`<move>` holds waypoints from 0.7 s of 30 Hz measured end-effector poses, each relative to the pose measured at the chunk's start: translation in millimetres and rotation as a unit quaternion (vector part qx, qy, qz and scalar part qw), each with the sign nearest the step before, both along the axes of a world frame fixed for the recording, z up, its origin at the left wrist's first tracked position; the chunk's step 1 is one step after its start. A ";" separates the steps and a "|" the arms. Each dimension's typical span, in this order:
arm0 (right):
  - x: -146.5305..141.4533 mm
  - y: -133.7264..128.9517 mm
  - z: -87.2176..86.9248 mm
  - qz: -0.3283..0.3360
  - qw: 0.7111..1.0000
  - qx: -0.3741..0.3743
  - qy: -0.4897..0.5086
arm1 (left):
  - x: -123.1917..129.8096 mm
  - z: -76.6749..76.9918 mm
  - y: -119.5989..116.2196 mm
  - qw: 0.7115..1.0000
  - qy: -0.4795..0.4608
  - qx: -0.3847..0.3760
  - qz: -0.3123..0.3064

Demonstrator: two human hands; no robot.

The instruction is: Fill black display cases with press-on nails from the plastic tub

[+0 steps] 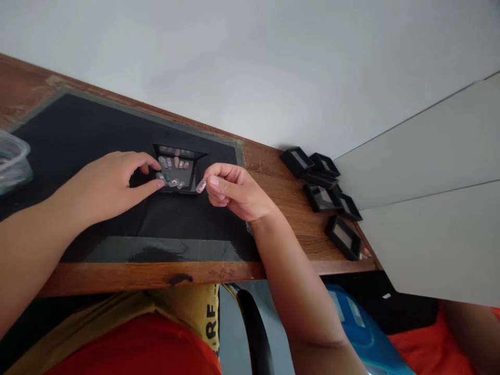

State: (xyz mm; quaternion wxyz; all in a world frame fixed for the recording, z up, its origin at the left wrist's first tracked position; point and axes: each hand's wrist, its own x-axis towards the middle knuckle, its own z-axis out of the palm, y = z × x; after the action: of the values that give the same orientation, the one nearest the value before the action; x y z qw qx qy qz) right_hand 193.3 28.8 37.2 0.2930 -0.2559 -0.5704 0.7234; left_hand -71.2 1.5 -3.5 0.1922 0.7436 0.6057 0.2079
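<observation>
A small black display case (187, 190) lies with its lid raised on the dark mat. Inside it are two rows of decorated press-on nails (176, 162), pinkish above and pale or clear below. At the case's left edge is my left hand (111, 185), thumb and index finger apart, their tips at the case's side and lower left corner; its other fingers are partly hidden. Just right of the case, my right hand (238, 190) pinches one shiny pink press-on nail (201, 186) between thumb and index finger, the other fingers curled in.
Several black boxes with clear windows (322, 198) are piled at the table's right end. A clear plastic tub (13, 159) stands at the far left. Tape edges the black mat (101, 125) on the wooden table (281, 182). Behind is a white wall; a blue object (359, 333) is below right.
</observation>
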 end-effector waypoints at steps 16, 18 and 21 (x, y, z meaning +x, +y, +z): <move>-2.1 -4.5 0.6 0.038 0.998 -0.002 0.051 | 11.6 17.3 -17.1 0.962 -0.118 0.238 -0.063; -3.2 -5.1 -0.5 0.050 0.997 0.001 0.057 | 16.6 17.5 -20.3 0.950 -0.132 0.258 -0.118; -5.9 -6.6 -1.9 0.071 0.996 0.005 0.048 | 24.0 17.8 -23.4 0.939 -0.168 0.242 -0.175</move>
State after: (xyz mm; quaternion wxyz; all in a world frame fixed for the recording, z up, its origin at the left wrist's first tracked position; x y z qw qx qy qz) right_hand 187.4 22.2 35.3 0.2695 -0.1778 -0.5762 0.7508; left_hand -47.2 -22.0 14.3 0.1387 0.8161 0.3560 0.4335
